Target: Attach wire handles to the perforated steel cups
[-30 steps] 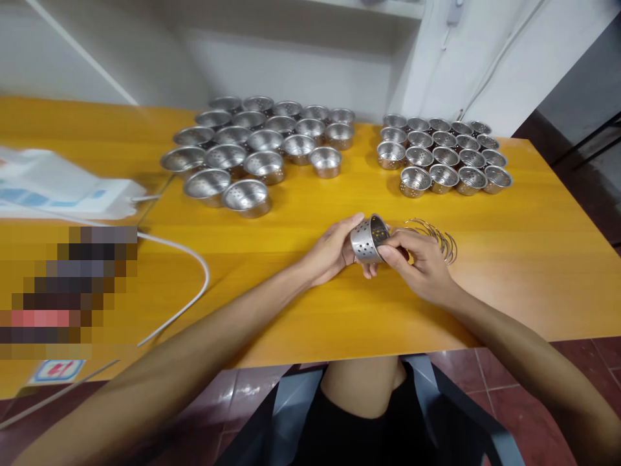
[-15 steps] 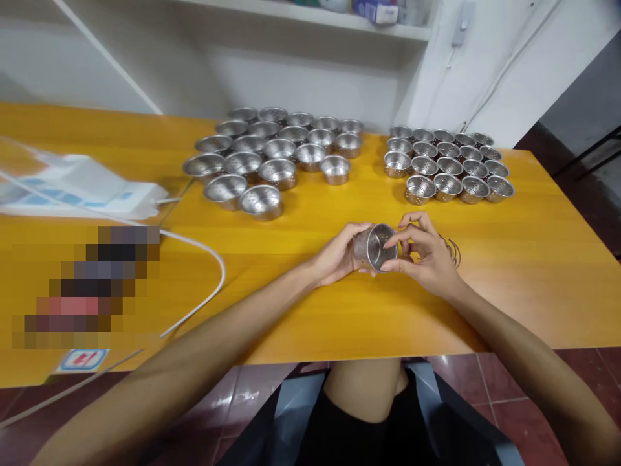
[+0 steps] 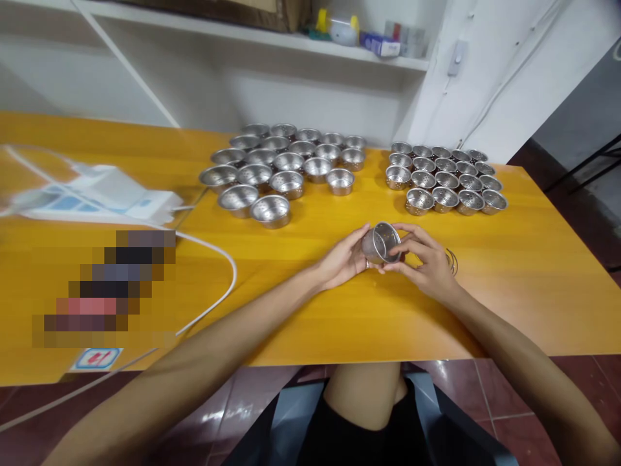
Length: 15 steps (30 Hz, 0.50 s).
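Between my hands, just above the table, is a perforated metal strainer cup, tilted with its open mouth facing right. My left hand is closed around its left side and base. The fingers of my right hand close on the right rim, some reaching toward the inside, with the thumb below; part of the rim is hidden by them. A few thin curved wires show beside the right wrist; I cannot tell what they belong to.
Wider perforated metal cups stand in rows at the back left, smaller ones at the back right. A white power strip and a cable lie on the left of the yellow table. Above the back runs a shelf.
The right hand has moved in closer, its fingers now on the cup's rim rather than spread beside it. The cup has turned slightly. The view has tipped up, showing more of the shelf.
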Each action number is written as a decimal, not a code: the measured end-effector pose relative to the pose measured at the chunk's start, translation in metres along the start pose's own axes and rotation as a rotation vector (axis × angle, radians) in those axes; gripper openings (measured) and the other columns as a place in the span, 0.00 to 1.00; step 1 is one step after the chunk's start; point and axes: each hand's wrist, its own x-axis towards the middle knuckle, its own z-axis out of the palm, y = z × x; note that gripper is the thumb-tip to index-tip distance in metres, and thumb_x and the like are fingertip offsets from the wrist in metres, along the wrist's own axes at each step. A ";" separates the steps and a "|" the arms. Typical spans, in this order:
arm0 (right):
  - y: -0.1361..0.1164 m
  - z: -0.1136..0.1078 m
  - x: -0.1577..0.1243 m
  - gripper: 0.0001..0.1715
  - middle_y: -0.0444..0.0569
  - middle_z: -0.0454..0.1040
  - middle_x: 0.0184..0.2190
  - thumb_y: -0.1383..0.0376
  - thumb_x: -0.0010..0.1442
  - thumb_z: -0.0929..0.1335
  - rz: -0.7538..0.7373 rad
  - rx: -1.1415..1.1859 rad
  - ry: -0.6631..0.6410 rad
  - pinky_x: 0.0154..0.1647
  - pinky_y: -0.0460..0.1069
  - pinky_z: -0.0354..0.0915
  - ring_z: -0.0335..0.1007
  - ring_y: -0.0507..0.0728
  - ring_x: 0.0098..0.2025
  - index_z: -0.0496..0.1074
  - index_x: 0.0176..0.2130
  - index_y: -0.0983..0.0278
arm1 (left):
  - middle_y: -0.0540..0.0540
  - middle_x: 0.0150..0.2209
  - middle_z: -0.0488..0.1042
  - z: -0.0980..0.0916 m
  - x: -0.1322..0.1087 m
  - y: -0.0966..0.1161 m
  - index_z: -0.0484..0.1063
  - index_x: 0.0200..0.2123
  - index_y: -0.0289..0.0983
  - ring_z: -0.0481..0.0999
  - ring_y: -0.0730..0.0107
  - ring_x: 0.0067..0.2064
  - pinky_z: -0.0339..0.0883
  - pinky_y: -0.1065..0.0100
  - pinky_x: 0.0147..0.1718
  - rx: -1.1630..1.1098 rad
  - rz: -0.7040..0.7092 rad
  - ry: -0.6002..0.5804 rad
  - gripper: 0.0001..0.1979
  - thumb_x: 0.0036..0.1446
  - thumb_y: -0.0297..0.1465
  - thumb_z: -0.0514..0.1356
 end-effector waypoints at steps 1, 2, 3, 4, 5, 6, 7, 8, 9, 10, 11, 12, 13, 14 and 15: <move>0.001 -0.001 0.001 0.14 0.55 0.79 0.64 0.50 0.69 0.79 -0.002 -0.013 0.018 0.49 0.62 0.81 0.82 0.61 0.43 0.84 0.42 0.57 | 0.37 0.46 0.86 -0.001 0.001 -0.001 0.79 0.53 0.34 0.86 0.57 0.43 0.82 0.60 0.40 0.020 0.005 0.000 0.18 0.78 0.44 0.60; 0.004 -0.003 0.003 0.14 0.56 0.80 0.63 0.50 0.69 0.79 0.001 -0.028 0.040 0.48 0.61 0.81 0.82 0.62 0.46 0.84 0.42 0.58 | 0.37 0.47 0.86 -0.003 0.002 -0.002 0.79 0.54 0.34 0.87 0.57 0.43 0.83 0.59 0.41 0.044 0.016 -0.001 0.20 0.77 0.46 0.61; 0.007 -0.007 0.004 0.15 0.56 0.80 0.62 0.50 0.69 0.79 0.010 -0.050 0.068 0.47 0.60 0.81 0.82 0.63 0.47 0.83 0.42 0.58 | 0.36 0.47 0.85 -0.005 0.002 -0.003 0.79 0.55 0.34 0.87 0.55 0.43 0.83 0.58 0.42 0.069 0.036 0.004 0.21 0.76 0.47 0.63; 0.013 -0.011 0.005 0.15 0.56 0.81 0.62 0.50 0.69 0.79 0.026 -0.082 0.104 0.45 0.59 0.80 0.82 0.63 0.47 0.83 0.42 0.58 | 0.37 0.48 0.85 -0.008 0.003 -0.002 0.78 0.56 0.34 0.88 0.54 0.44 0.83 0.58 0.42 0.092 0.063 0.016 0.22 0.74 0.48 0.65; 0.019 -0.017 0.006 0.16 0.57 0.81 0.61 0.50 0.69 0.78 0.050 -0.126 0.144 0.43 0.58 0.80 0.82 0.62 0.46 0.83 0.42 0.59 | 0.37 0.49 0.84 -0.011 0.003 -0.001 0.78 0.56 0.35 0.88 0.54 0.44 0.83 0.59 0.42 0.116 0.094 0.035 0.22 0.73 0.47 0.67; 0.027 -0.024 0.007 0.16 0.57 0.81 0.60 0.50 0.69 0.78 0.078 -0.179 0.182 0.42 0.57 0.79 0.81 0.62 0.44 0.83 0.42 0.59 | 0.38 0.49 0.84 -0.014 0.003 0.001 0.78 0.57 0.36 0.89 0.55 0.44 0.82 0.60 0.41 0.141 0.123 0.058 0.22 0.71 0.46 0.69; 0.035 -0.031 0.007 0.16 0.58 0.81 0.59 0.50 0.68 0.79 0.105 -0.242 0.215 0.42 0.58 0.79 0.81 0.61 0.43 0.82 0.41 0.60 | 0.40 0.49 0.83 -0.017 0.002 0.003 0.78 0.57 0.36 0.89 0.57 0.44 0.81 0.62 0.40 0.169 0.149 0.083 0.21 0.70 0.44 0.71; 0.043 -0.038 0.007 0.17 0.59 0.81 0.57 0.50 0.67 0.79 0.131 -0.310 0.233 0.43 0.59 0.79 0.80 0.62 0.43 0.82 0.40 0.60 | 0.41 0.49 0.83 -0.021 0.002 0.007 0.78 0.56 0.36 0.88 0.59 0.42 0.80 0.64 0.39 0.200 0.170 0.109 0.20 0.68 0.42 0.72; 0.051 -0.044 0.006 0.16 0.59 0.80 0.55 0.51 0.67 0.79 0.155 -0.377 0.235 0.46 0.60 0.79 0.80 0.63 0.45 0.82 0.39 0.60 | 0.42 0.48 0.82 -0.024 0.003 0.010 0.79 0.55 0.36 0.88 0.62 0.41 0.79 0.66 0.38 0.229 0.186 0.132 0.19 0.67 0.39 0.73; 0.057 -0.050 0.004 0.16 0.60 0.80 0.53 0.51 0.66 0.79 0.185 -0.437 0.225 0.49 0.62 0.79 0.80 0.64 0.46 0.81 0.39 0.61 | 0.42 0.47 0.82 -0.028 0.003 0.014 0.79 0.54 0.35 0.87 0.64 0.39 0.79 0.67 0.37 0.254 0.197 0.154 0.18 0.65 0.37 0.74; 0.063 -0.054 0.003 0.16 0.60 0.79 0.52 0.52 0.65 0.79 0.221 -0.487 0.206 0.51 0.63 0.79 0.80 0.65 0.47 0.81 0.38 0.61 | 0.43 0.46 0.82 -0.031 0.004 0.017 0.80 0.52 0.35 0.87 0.66 0.38 0.78 0.68 0.36 0.271 0.208 0.176 0.18 0.64 0.36 0.75; 0.067 -0.058 0.001 0.15 0.60 0.79 0.51 0.52 0.64 0.79 0.261 -0.529 0.184 0.52 0.63 0.78 0.79 0.65 0.46 0.81 0.38 0.61 | 0.44 0.45 0.81 -0.033 0.005 0.019 0.80 0.51 0.34 0.86 0.67 0.37 0.78 0.68 0.35 0.278 0.218 0.197 0.17 0.62 0.34 0.75; 0.070 -0.060 0.000 0.15 0.60 0.78 0.51 0.53 0.64 0.79 0.304 -0.565 0.166 0.52 0.63 0.78 0.79 0.65 0.45 0.81 0.38 0.61 | 0.44 0.44 0.81 -0.035 0.006 0.021 0.80 0.50 0.34 0.86 0.67 0.37 0.78 0.68 0.35 0.280 0.226 0.216 0.17 0.61 0.33 0.75; 0.072 -0.062 -0.001 0.15 0.59 0.78 0.52 0.52 0.63 0.79 0.346 -0.597 0.150 0.51 0.63 0.78 0.79 0.64 0.44 0.81 0.38 0.61 | 0.44 0.44 0.81 -0.036 0.007 0.022 0.80 0.50 0.34 0.85 0.67 0.36 0.78 0.68 0.35 0.281 0.231 0.229 0.16 0.61 0.32 0.75; 0.072 -0.064 -0.001 0.15 0.59 0.78 0.53 0.52 0.63 0.79 0.385 -0.626 0.142 0.50 0.63 0.78 0.78 0.64 0.43 0.81 0.38 0.61 | 0.44 0.44 0.80 -0.037 0.007 0.022 0.80 0.49 0.34 0.85 0.67 0.36 0.78 0.68 0.35 0.284 0.235 0.236 0.16 0.60 0.31 0.75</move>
